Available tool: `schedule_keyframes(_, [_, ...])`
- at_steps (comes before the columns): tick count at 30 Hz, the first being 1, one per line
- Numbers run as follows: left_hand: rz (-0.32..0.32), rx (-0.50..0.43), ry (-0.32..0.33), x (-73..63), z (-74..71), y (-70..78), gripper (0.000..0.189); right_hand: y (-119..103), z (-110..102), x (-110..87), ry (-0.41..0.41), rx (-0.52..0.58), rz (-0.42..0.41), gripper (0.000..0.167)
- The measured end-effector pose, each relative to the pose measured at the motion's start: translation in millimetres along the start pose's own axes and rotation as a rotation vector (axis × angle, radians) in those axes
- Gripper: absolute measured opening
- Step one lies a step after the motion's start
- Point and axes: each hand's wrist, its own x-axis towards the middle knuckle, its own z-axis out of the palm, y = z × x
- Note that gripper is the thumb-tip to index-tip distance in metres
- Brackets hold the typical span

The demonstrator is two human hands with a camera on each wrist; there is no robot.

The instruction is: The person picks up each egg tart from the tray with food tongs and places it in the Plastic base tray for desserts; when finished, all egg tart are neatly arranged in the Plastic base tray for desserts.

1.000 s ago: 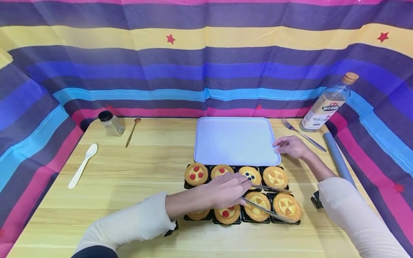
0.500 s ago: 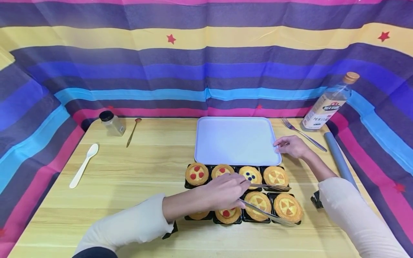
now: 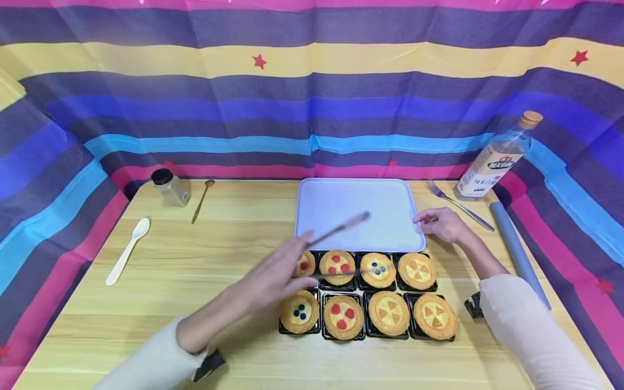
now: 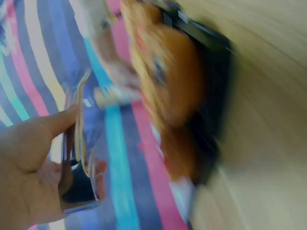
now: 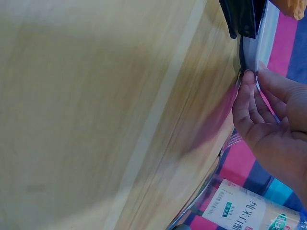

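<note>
My left hand (image 3: 280, 271) grips metal tongs (image 3: 336, 230), whose two arms are spread wide with nothing between them. One arm overlaps the white tray (image 3: 361, 197) in the head view; the other passes over the back row of tarts. Close up in the left wrist view, the tongs (image 4: 79, 143) lie between thumb and fingers. My right hand (image 3: 441, 223) pinches the tray's right edge between thumb and fingers. In two rows before the tray sit several round tarts in black plastic holders: some with red berries (image 3: 343, 317), some with blueberries (image 3: 299, 311), others with orange wedges (image 3: 435, 317).
A fork (image 3: 458, 203), a labelled bottle (image 3: 492, 162) and a grey-blue roll (image 3: 519, 252) lie or stand at the right. On the left are a black-capped jar (image 3: 170, 188), a small brown spoon (image 3: 202, 201) and a white spoon (image 3: 128, 251). Striped cloth (image 3: 219, 108) encloses the table's back and sides.
My left hand has swung the tongs leftward and away from the right-hand tarts, uncovering the front row; the tongs' arms have spread. The right hand stays at the tray edge.
</note>
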Motion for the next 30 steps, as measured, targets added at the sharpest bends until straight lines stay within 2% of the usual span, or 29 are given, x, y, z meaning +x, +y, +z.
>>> schedule_keyframes(3, [-0.070, -0.028, 0.129, -7.3, -8.1, -32.5, 0.081, 0.5, 1.1, 0.8, 0.002, -0.005, -0.003, 0.029])
schedule_keyframes(6, [-0.146, 0.036, 0.226, -13.5, -12.4, -62.4, 0.077, 1.2, 1.3, 1.2, 0.000, -0.009, -0.005, 0.029])
schedule_keyframes(8, [-0.209, 0.086, 0.263, -16.3, -12.8, -78.7, 0.076, 1.2, 1.0, 1.3, -0.002, -0.010, -0.005, 0.029])
schedule_keyframes(11, [-0.300, 0.125, 0.266, -17.0, -12.6, -95.2, 0.076, 1.8, 0.0, 1.9, -0.001, -0.020, -0.007, 0.028])
schedule_keyframes(16, [-0.433, 0.096, 0.186, -6.8, -12.4, -105.8, 0.076, 1.7, -1.6, 1.7, 0.005, -0.039, -0.006, 0.026])
schedule_keyframes(19, [-0.481, 0.095, 0.139, 2.7, -10.2, -108.2, 0.071, 2.1, -1.7, 1.2, 0.006, -0.041, -0.002, 0.025])
schedule_keyframes(24, [-0.468, 0.144, 0.133, 15.0, -3.6, -112.4, 0.061, 3.1, -0.4, 1.0, 0.007, -0.044, -0.004, 0.024])
schedule_keyframes(28, [-0.466, 0.192, 0.153, 28.7, -0.5, -117.7, 0.067, 3.3, 0.2, 1.0, 0.007, -0.046, -0.002, 0.024])
schedule_keyframes(30, [-0.484, 0.214, 0.163, 36.9, -0.7, -120.5, 0.070, 3.2, 0.7, 0.9, 0.012, -0.052, -0.004, 0.024])
